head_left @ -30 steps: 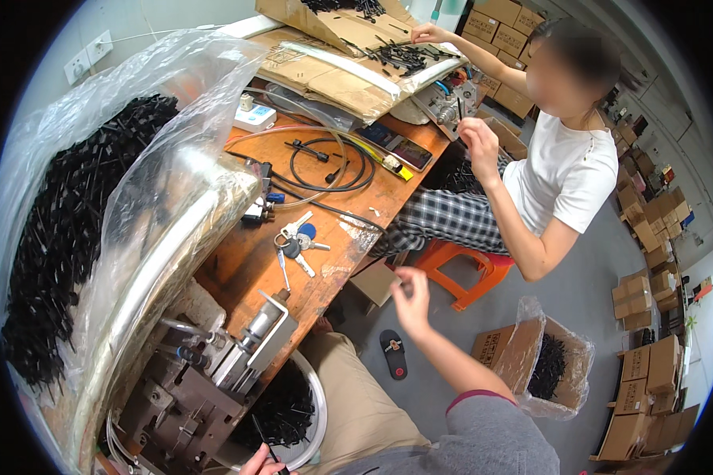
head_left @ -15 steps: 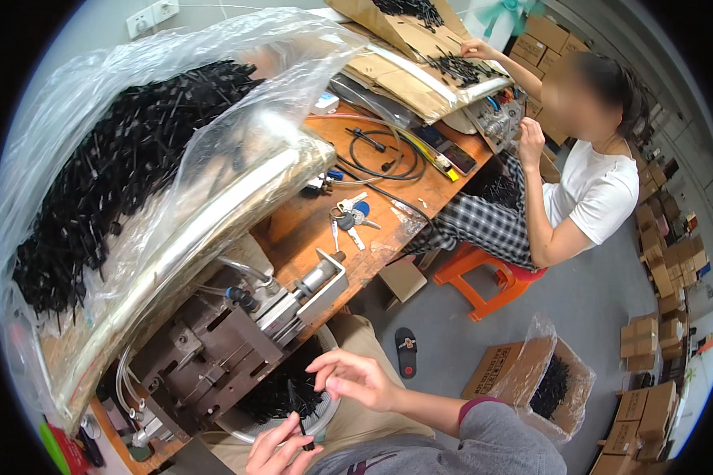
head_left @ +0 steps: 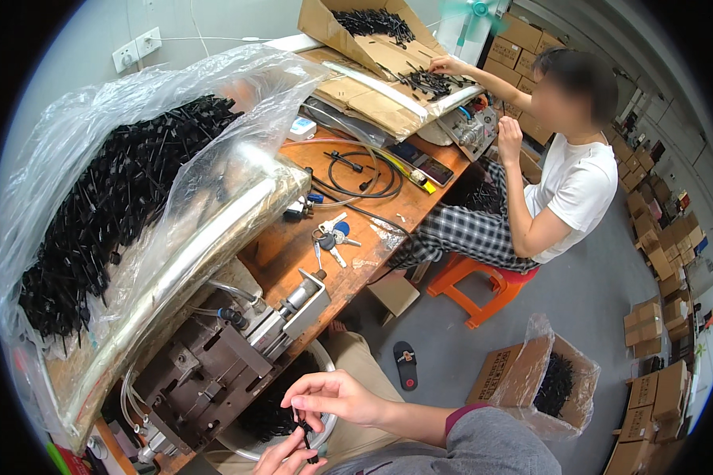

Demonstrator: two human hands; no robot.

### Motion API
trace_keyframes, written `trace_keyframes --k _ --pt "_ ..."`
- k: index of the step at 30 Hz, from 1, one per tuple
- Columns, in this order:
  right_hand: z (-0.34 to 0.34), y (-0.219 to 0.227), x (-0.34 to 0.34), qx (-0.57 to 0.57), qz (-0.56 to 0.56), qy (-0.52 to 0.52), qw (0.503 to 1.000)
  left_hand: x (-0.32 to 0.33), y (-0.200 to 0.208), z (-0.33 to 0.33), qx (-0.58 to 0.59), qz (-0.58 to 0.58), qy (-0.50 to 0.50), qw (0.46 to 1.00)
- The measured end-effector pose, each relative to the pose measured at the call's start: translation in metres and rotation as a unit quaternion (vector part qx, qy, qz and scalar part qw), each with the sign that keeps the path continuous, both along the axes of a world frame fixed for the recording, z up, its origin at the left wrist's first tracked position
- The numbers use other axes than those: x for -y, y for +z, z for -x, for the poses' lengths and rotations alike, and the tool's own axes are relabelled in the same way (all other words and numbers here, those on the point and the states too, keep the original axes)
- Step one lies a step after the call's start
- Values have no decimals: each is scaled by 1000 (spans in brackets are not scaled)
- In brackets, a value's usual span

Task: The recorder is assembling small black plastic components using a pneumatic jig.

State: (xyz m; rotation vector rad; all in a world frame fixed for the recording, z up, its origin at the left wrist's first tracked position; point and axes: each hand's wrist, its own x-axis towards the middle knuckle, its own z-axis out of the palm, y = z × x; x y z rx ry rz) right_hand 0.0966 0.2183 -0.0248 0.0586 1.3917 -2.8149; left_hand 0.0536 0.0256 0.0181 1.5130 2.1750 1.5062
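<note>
Low in the middle, my left hand [head_left: 284,458] grips a small, slim black plastic part [head_left: 309,446] between thumb and fingers. Just above it, my right hand [head_left: 337,398] bends its fingers in a pinch around the part's upper end; the exact contact is partly hidden. Below my hands, a white tub [head_left: 325,360] at my lap contains many similar black parts [head_left: 265,419]. To the left of my hands sits a metal bench machine [head_left: 206,372] with a slotted plate, a cylinder and air tubes.
A plastic-lined tray [head_left: 253,190] heaped with black parts [head_left: 127,206] fills the left. Keys [head_left: 337,236], cables and a phone [head_left: 432,168] lie on the wooden bench [head_left: 277,269]. A co-worker [head_left: 570,174] sits on an orange stool [head_left: 471,297]. A lined carton [head_left: 499,372] stands on the floor.
My right hand has come down and left to meet the black part in my left hand. The view has shifted slightly, and the co-worker's hands stay near their heap and machine.
</note>
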Motion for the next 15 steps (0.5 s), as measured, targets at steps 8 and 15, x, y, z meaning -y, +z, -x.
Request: trace_keyframes --k 8,15 --pt "-6 2 -6 25 10 23 999 -7 -5 -3 -6 -20 9 1000" --pt "-2 5 5 3 32 -8 999 2 -4 1 -11 -12 -19 1000"
